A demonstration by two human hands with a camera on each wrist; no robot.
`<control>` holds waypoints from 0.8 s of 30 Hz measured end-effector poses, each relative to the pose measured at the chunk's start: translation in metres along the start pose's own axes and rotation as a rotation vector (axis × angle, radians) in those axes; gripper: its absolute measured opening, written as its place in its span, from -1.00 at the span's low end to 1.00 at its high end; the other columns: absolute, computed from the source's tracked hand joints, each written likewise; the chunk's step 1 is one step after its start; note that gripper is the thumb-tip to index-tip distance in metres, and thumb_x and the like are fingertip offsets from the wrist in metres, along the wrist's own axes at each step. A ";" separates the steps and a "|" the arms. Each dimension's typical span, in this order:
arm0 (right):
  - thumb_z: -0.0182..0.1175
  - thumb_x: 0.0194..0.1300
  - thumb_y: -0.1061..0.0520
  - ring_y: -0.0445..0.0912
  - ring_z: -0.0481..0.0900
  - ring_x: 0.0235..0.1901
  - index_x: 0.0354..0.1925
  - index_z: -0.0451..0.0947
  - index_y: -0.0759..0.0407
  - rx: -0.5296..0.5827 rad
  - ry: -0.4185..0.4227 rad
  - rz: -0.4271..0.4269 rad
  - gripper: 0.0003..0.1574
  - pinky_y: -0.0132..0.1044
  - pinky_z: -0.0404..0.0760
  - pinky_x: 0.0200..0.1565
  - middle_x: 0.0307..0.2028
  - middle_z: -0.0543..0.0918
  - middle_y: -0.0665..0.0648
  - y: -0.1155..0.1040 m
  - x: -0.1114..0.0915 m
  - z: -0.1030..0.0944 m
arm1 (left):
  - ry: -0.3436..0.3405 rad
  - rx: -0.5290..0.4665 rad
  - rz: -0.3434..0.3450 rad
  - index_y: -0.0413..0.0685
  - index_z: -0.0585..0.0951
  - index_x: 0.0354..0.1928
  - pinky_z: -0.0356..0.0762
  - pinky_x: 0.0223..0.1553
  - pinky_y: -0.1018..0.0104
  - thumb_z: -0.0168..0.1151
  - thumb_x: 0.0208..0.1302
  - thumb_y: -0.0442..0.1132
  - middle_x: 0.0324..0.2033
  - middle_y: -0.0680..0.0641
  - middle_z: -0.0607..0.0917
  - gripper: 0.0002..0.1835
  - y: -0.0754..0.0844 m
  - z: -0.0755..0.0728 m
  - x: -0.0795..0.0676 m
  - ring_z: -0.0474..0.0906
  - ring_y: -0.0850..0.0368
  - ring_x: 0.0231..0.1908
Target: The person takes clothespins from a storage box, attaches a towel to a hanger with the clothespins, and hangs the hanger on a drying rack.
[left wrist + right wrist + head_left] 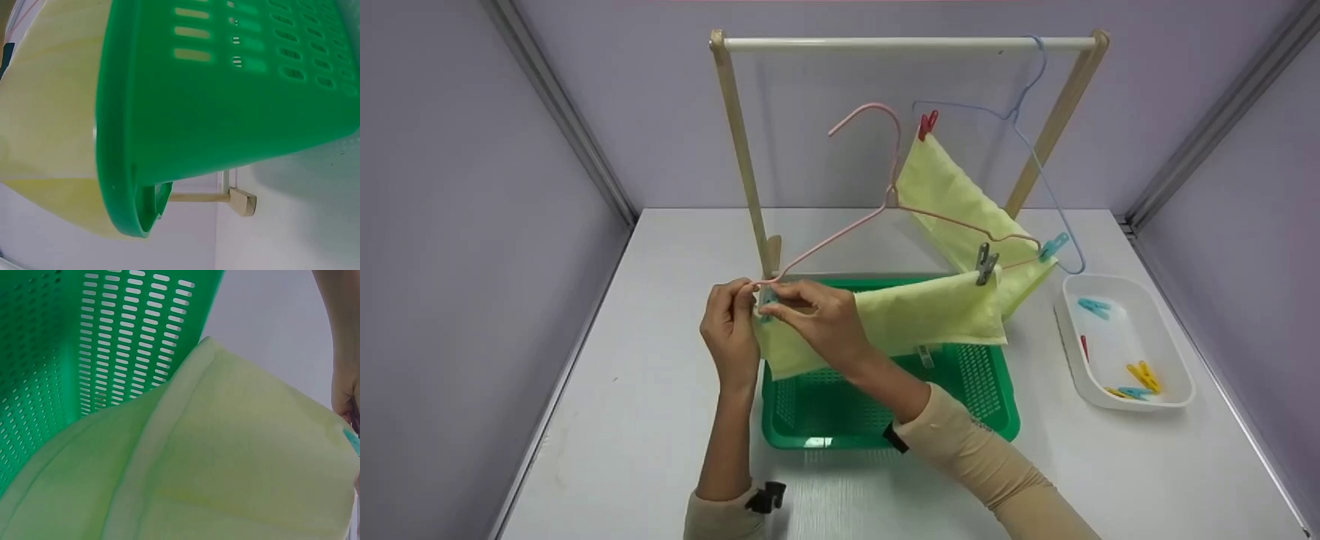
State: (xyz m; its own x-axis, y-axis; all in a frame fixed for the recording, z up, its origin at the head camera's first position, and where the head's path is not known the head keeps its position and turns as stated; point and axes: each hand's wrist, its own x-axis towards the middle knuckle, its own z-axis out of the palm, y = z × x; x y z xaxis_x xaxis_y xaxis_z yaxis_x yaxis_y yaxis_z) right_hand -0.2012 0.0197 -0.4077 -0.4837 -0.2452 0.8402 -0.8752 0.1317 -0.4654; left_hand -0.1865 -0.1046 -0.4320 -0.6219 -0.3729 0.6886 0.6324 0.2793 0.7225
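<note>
A pink clothes hanger (840, 238) stands upright over the green basket (825, 431), its hook free of the rail. A pale yellow-green cloth (926, 309) hangs along its lower bar, with a grey clothespin (985, 265) near the right end. My left hand (731, 330) pinches the hanger's left corner, beside the cloth's edge. My right hand (829, 322) pinches a light blue clothespin (767, 306) at that same corner. In the right wrist view, the blue clothespin (352, 440) shows at the cloth's (253, 433) edge; fingers partly cover it.
Behind, a blue hanger (1027, 139) hangs from the white rail (900, 45) of a wooden stand, bearing another yellow-green cloth (952, 195) with a red clothespin (928, 124) and a blue clothespin (1053, 246). A white tray (1174, 375) at right holds several coloured clothespins.
</note>
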 end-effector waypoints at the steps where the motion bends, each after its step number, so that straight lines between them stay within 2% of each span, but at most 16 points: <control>1: 0.35 0.01 0.30 -0.10 0.64 -0.34 -0.29 0.60 0.40 0.002 0.002 0.002 -0.76 -0.41 0.56 -0.32 -0.35 0.65 0.21 0.000 0.000 0.000 | 0.001 0.001 -0.002 -0.28 0.59 -0.33 0.26 -0.53 0.42 0.06 0.28 -0.47 -0.51 -0.03 0.45 -0.88 0.000 0.001 0.000 0.27 0.19 -0.55; 7: 0.37 -0.06 0.38 -0.01 0.65 -0.39 -0.32 0.60 0.46 0.035 0.014 0.032 -0.75 -0.38 0.58 -0.34 -0.38 0.65 0.26 -0.002 0.001 0.000 | 0.007 0.010 0.007 -0.28 0.59 -0.33 0.26 -0.51 0.41 0.06 0.26 -0.50 -0.52 -0.06 0.45 -0.88 -0.002 0.004 -0.002 0.27 0.19 -0.54; 12: 0.35 -0.09 0.46 0.06 0.65 -0.39 -0.34 0.59 0.54 0.033 0.000 0.058 -0.75 -0.38 0.57 -0.32 -0.40 0.64 0.34 -0.014 0.009 -0.003 | 0.015 0.012 0.008 -0.27 0.59 -0.34 0.27 -0.51 0.42 0.07 0.25 -0.51 -0.53 -0.06 0.45 -0.88 -0.004 0.005 -0.001 0.28 0.19 -0.55; 19: 0.34 -0.04 0.42 0.02 0.65 -0.31 -0.35 0.62 0.52 0.002 -0.002 0.071 -0.80 -0.40 0.56 -0.30 -0.38 0.66 0.29 -0.027 0.016 -0.006 | 0.009 0.011 -0.002 -0.28 0.59 -0.34 0.27 -0.53 0.43 0.07 0.26 -0.50 -0.53 -0.05 0.45 -0.89 -0.003 0.004 -0.001 0.28 0.20 -0.56; 24: 0.34 -0.03 0.42 0.00 0.65 -0.35 -0.39 0.63 0.49 0.051 0.016 0.116 -0.86 -0.38 0.58 -0.36 -0.40 0.66 0.29 -0.030 0.017 -0.004 | 0.029 0.010 -0.003 -0.28 0.59 -0.33 0.26 -0.53 0.43 0.07 0.26 -0.51 -0.52 -0.06 0.46 -0.88 -0.003 0.003 -0.003 0.28 0.20 -0.56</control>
State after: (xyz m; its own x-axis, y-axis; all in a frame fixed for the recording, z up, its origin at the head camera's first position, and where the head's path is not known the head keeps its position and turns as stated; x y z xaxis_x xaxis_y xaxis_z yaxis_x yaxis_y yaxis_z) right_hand -0.1833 0.0150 -0.3780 -0.5819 -0.2162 0.7840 -0.8124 0.1094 -0.5728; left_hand -0.1875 -0.1017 -0.4361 -0.6101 -0.3996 0.6842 0.6255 0.2871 0.7255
